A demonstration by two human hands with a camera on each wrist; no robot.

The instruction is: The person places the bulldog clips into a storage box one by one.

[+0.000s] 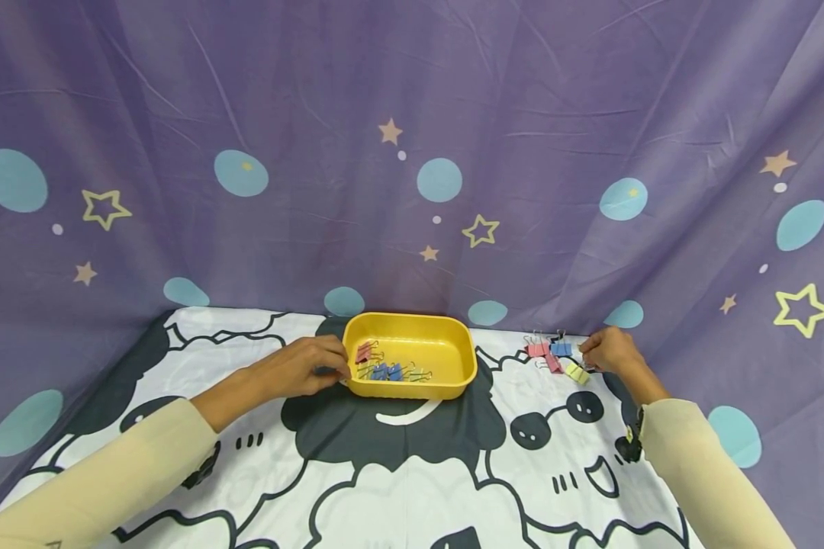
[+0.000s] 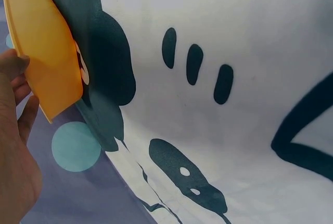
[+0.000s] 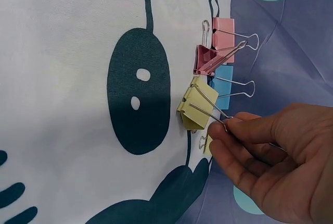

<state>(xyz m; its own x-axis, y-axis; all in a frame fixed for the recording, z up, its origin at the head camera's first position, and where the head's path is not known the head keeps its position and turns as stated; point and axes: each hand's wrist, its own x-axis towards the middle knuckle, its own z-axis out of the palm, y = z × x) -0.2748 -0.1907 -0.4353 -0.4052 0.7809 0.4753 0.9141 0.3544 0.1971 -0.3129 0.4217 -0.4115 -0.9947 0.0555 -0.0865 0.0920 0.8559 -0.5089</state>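
My left hand (image 1: 314, 366) grips the left end of a yellow plastic tray (image 1: 405, 390), its thumb (image 2: 18, 65) against the wall in the left wrist view. Inside the tray lie a pink binder clip (image 1: 364, 352), blue binder clips (image 1: 387, 372) and pale ones with wire handles. Off to the right, my right hand (image 1: 611, 351) pinches the wire handles of a yellow binder clip (image 3: 193, 110) between thumb and forefinger. Close by are two pink binder clips (image 3: 224, 32), a blue binder clip (image 3: 224, 86) and a second yellow clip (image 3: 207, 145), partly hidden by the fingers.
A white cloth (image 1: 398, 503) with dark cartoon drawings covers the table. Behind it hangs a purple curtain (image 1: 357, 229) with stars and blue ovals, meeting the table's back edge near the tray and the loose clips.
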